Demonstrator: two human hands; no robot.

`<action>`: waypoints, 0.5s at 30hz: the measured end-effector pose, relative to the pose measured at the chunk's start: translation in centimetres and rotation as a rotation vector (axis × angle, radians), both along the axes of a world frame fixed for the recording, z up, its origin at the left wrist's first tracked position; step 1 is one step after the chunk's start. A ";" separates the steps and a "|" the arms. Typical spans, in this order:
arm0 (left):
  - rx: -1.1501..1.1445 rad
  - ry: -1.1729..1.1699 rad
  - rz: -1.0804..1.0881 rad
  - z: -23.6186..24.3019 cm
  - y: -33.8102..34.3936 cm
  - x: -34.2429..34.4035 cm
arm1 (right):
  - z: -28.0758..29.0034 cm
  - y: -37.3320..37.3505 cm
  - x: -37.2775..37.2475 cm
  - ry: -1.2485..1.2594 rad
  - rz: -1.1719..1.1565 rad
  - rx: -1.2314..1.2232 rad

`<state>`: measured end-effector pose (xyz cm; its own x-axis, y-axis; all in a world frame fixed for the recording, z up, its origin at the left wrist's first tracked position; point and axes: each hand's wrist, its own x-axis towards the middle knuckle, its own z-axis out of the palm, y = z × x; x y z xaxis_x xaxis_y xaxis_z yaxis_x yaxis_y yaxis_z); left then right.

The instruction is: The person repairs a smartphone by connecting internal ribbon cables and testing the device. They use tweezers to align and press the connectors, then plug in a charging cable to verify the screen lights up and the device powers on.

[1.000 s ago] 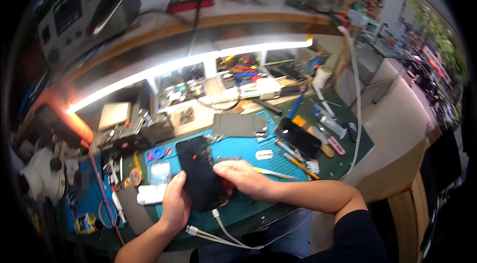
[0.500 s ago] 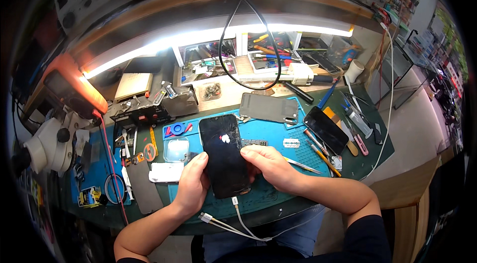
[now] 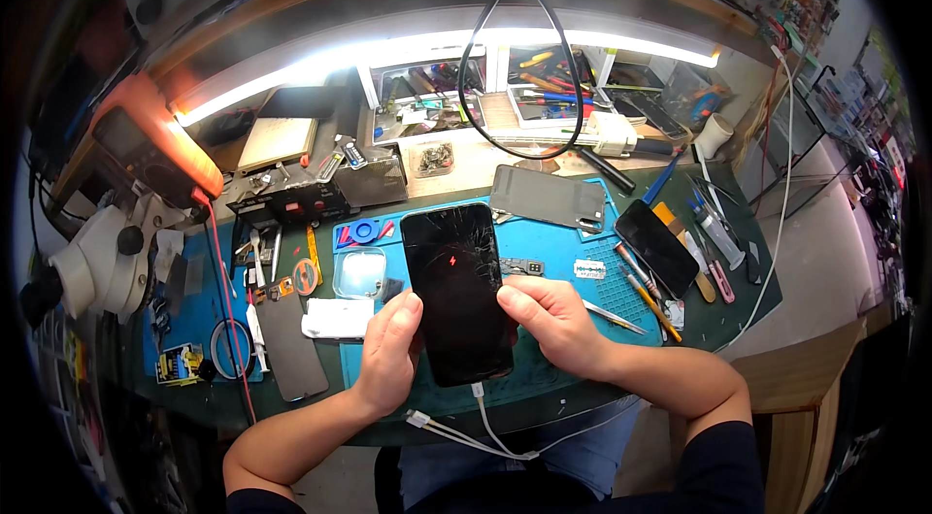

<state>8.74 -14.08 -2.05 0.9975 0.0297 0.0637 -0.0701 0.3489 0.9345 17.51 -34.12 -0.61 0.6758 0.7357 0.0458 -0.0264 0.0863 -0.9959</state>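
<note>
Between my two hands is a smartphone with a dark screen, cracked along its upper right. A small red bolt symbol glows on it. My left hand grips the left edge, thumb along the side; my right hand grips the right edge, thumb at the front. The fingers behind the phone are hidden. A white charging cable is plugged into its bottom edge, and the cable's spare connectors hang beside it. The phone is held above a blue work mat.
A grey screen panel lies beyond the phone. To the right are a second black phone, tweezers and a razor blade. On the left are a clear box and an orange multimeter. A black cable loop hangs overhead.
The white logo on the phone's screen has given way to a small red bolt symbol. The whole view has shifted a little; both hands keep their grip.
</note>
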 end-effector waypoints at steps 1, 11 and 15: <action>-0.020 -0.008 -0.007 0.0 -0.1 0.1 | -0.1 0.1 0.0 -0.003 -0.005 0.015; -0.051 -0.013 0.007 0.0 -0.3 0.0 | -0.8 0.2 -0.1 -0.006 -0.012 0.027; -0.065 0.012 0.013 0.0 -0.3 0.0 | -0.9 0.2 0.1 0.014 0.004 0.021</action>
